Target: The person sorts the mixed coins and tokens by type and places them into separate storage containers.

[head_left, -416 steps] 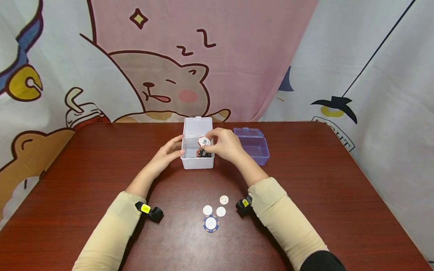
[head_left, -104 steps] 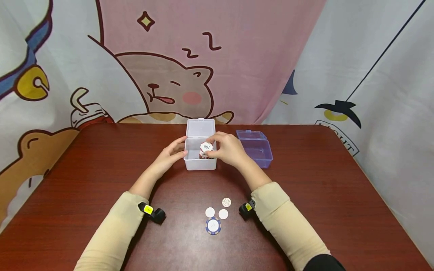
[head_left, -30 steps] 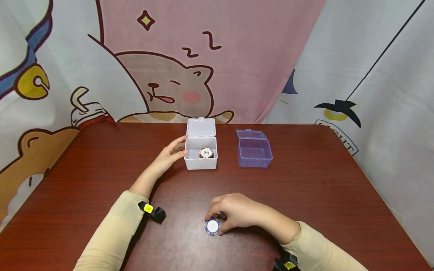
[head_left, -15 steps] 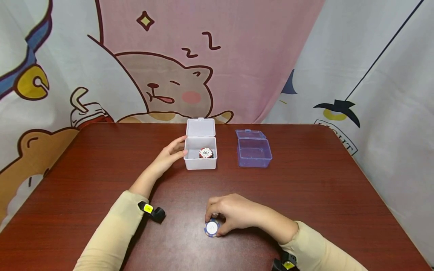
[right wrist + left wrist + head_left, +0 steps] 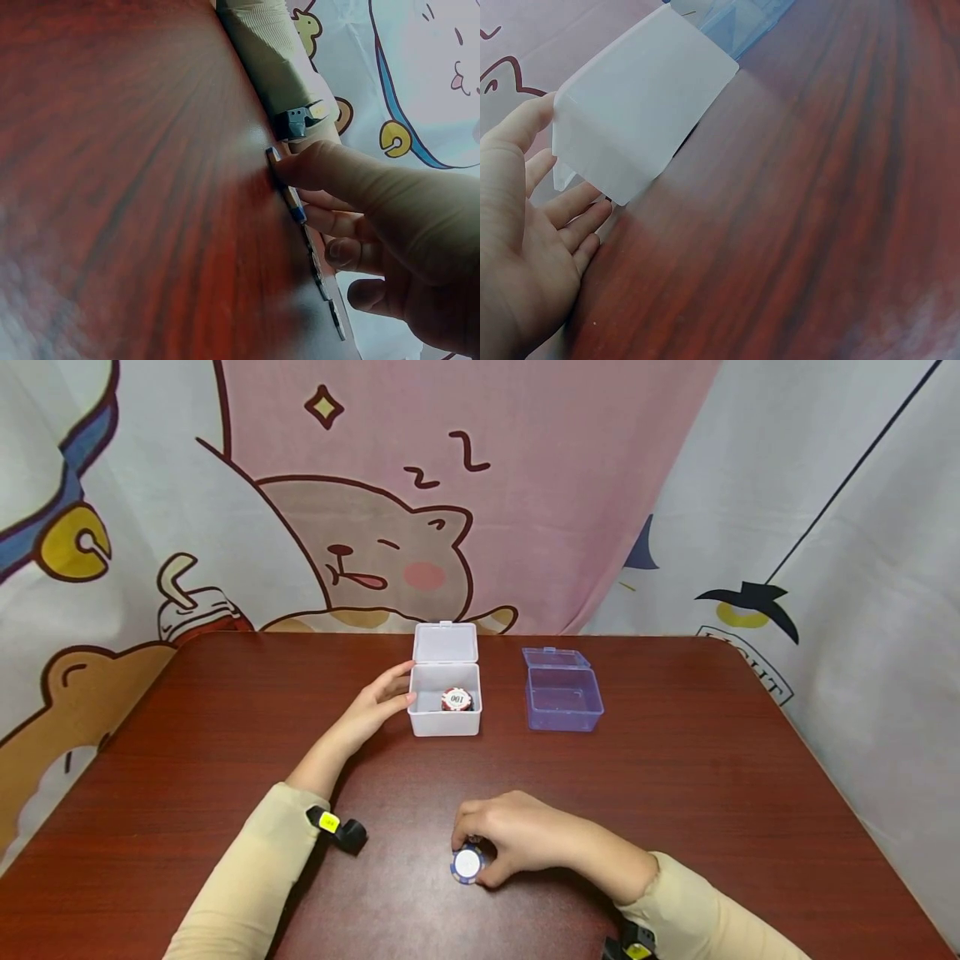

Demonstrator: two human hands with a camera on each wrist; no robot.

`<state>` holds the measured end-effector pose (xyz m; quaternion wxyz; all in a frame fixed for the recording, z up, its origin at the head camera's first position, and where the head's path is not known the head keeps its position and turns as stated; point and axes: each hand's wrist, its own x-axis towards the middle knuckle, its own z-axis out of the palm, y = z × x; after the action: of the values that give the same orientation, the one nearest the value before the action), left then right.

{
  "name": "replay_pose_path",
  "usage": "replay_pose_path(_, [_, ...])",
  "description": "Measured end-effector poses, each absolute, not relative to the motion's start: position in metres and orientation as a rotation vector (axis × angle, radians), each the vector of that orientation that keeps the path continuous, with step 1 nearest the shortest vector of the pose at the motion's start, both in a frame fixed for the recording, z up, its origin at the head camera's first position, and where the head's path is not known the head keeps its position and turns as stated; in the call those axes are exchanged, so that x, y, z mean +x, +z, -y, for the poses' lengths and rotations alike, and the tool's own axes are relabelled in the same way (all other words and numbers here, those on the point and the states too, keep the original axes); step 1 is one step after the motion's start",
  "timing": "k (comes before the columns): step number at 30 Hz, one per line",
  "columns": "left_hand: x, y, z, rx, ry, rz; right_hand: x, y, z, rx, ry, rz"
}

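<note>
A blue-and-white poker chip lies on the near part of the table, with the thumb and fingers of my right hand pinching its edge. In the right wrist view, small thin discs lie in a row beyond this chip; the hand covers most of them in the head view. My left hand touches the left side of a white plastic box, thumb at the rim and the other fingers loosely extended. Inside that box, a red-and-white chip marked 100 sits on top of darker chips.
To the right of the white box stands a translucent blue-purple box with its lid raised. The brown table reaches back to a printed cloth hanging behind it.
My right hand has left the white box, where it set down the red-and-white chip, and come back to pinch the blue-and-white one. Both shifted slightly left and nearer. The left hand stays put.
</note>
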<state>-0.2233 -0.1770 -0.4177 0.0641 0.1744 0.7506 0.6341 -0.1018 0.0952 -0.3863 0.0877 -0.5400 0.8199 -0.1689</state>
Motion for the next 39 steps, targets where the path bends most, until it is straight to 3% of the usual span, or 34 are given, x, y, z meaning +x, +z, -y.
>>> replay_pose_path(20, [-0.223,-0.417,0.177,0.529,1.902,-2.279,-0.124,-0.372,-0.096,-1.607,-0.749,-2.506])
replay_pose_path(39, [-0.218,-0.409,0.175,0.523,1.907,-2.253,-0.185,-0.350,-0.089,-1.465,-1.129,-2.772])
